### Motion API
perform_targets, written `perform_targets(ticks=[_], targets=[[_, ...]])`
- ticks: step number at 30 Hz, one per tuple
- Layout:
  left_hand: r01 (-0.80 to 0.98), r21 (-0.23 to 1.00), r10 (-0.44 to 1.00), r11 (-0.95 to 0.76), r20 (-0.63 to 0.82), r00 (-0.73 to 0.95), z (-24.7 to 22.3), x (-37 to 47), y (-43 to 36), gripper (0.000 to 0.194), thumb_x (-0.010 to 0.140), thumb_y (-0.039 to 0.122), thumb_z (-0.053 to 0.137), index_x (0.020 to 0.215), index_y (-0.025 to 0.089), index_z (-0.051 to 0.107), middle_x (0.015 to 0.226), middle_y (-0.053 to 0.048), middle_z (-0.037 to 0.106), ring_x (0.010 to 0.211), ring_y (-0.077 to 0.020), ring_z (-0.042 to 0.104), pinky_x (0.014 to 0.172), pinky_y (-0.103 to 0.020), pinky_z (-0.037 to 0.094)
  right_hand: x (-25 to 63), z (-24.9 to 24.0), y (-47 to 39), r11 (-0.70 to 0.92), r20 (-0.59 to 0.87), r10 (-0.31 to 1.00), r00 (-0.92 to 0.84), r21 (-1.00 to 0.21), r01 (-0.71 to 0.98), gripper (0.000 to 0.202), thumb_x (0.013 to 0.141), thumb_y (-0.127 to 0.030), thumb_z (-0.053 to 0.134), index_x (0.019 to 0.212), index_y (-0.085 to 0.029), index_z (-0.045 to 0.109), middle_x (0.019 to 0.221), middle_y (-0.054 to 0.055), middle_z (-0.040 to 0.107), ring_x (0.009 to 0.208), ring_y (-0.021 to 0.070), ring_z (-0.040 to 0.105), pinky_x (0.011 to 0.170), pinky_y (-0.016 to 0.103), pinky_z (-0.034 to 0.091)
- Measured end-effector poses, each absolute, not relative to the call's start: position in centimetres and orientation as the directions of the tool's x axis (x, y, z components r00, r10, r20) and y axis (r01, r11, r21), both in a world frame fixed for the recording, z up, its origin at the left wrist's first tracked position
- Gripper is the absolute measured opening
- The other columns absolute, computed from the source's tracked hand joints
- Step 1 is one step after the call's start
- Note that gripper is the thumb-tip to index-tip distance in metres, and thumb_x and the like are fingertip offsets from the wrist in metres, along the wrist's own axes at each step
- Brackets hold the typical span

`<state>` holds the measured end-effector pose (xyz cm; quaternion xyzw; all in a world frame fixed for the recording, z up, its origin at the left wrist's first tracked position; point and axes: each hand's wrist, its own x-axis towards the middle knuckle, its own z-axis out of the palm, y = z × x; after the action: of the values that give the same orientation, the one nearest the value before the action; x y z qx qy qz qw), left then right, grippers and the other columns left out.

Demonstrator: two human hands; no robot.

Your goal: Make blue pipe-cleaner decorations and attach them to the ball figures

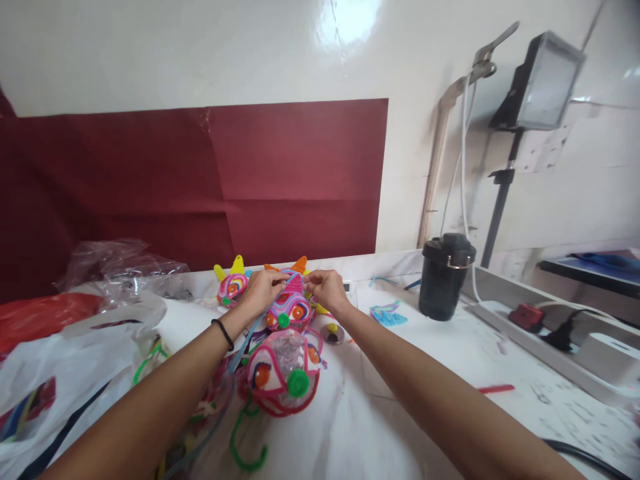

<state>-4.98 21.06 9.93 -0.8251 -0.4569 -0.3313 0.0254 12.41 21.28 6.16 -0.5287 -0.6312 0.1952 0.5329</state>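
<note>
Arms stretch forward, converging; left hand and right hand curl inward either side of the pink toy on the table, fingers nearly together, their hold unclear.

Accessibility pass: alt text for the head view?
A person's left hand and right hand are at the top of a green-nosed pink figure on a white table; what they hold is unclear. A similar figure sits nearer; a black cup stands at right.
</note>
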Motion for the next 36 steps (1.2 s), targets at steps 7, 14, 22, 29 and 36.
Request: perform_targets(ticks=[7, 14, 22, 29, 36], targets=[[0.776, 0.243, 0.739, -0.582, 0.557, 0.379, 9.8, -5.0, 21.3, 0.032, 0.068, 0.010, 0.054, 0.090, 0.021, 0.074, 0.081, -0.002, 0.076, 0.072, -0.0174, 0.067, 0.065, -0.023, 0.048, 12.5, 6.1, 21.3, 0.359, 0.463, 0.876, 0.132, -0.811, 0.463, 0.015, 0.066, -0.016, 0.064, 0.077, -0.021, 0.073, 0.071, 0.002, 0.074, 0.071, 0.0192, 0.068, 0.062, 0.024, 0.050], [0.792, 0.227, 0.746, -0.566, 0.549, 0.376, 10.2, -4.8, 20.8, 0.034, 0.063, 0.008, 0.054, 0.087, 0.022, 0.075, 0.076, -0.001, 0.075, 0.065, -0.0159, 0.065, 0.059, -0.021, 0.046, 12.4, 6.2, 21.2, 0.362, 0.469, 0.872, 0.137, -0.809, 0.463, 0.015, 0.065, -0.016, 0.065, 0.076, -0.021, 0.073, 0.072, 0.002, 0.074, 0.069, 0.0192, 0.068, 0.063, 0.024, 0.051], [0.808, 0.233, 0.761, -0.540, 0.546, 0.351, 10.7, -4.3, 19.9, 0.037, 0.063, 0.007, 0.054, 0.092, 0.019, 0.074, 0.086, -0.004, 0.076, 0.072, -0.0190, 0.068, 0.063, -0.023, 0.049, 12.2, 6.3, 21.2, 0.362, 0.468, 0.874, 0.134, -0.809, 0.463, 0.016, 0.065, -0.013, 0.064, 0.077, -0.019, 0.074, 0.072, 0.004, 0.074, 0.070, 0.0200, 0.068, 0.061, 0.025, 0.051], [0.826, 0.265, 0.774, -0.498, 0.566, 0.285, 10.6, -4.4, 20.1, 0.036, 0.065, 0.009, 0.054, 0.092, 0.020, 0.074, 0.086, -0.005, 0.076, 0.075, -0.0205, 0.069, 0.066, -0.025, 0.051, 12.2, 6.8, 20.9, 0.354, 0.467, 0.871, 0.152, -0.812, 0.464, 0.014, 0.066, -0.016, 0.065, 0.076, -0.020, 0.073, 0.071, 0.003, 0.073, 0.069, 0.0186, 0.067, 0.060, 0.023, 0.049], [0.801, 0.318, 0.759, -0.508, 0.604, 0.242, 11.7, -4.4, 19.5, 0.038, 0.064, 0.006, 0.053, 0.092, 0.023, 0.073, 0.086, -0.001, 0.075, 0.076, -0.0172, 0.068, 0.069, -0.024, 0.052, 12.4, 7.9, 20.5, 0.390, 0.491, 0.858, 0.150, -0.813, 0.433, 0.013, 0.066, -0.017, 0.065, 0.075, -0.021, 0.073, 0.069, 0.001, 0.073, 0.072, 0.0192, 0.067, 0.064, 0.024, 0.050]])
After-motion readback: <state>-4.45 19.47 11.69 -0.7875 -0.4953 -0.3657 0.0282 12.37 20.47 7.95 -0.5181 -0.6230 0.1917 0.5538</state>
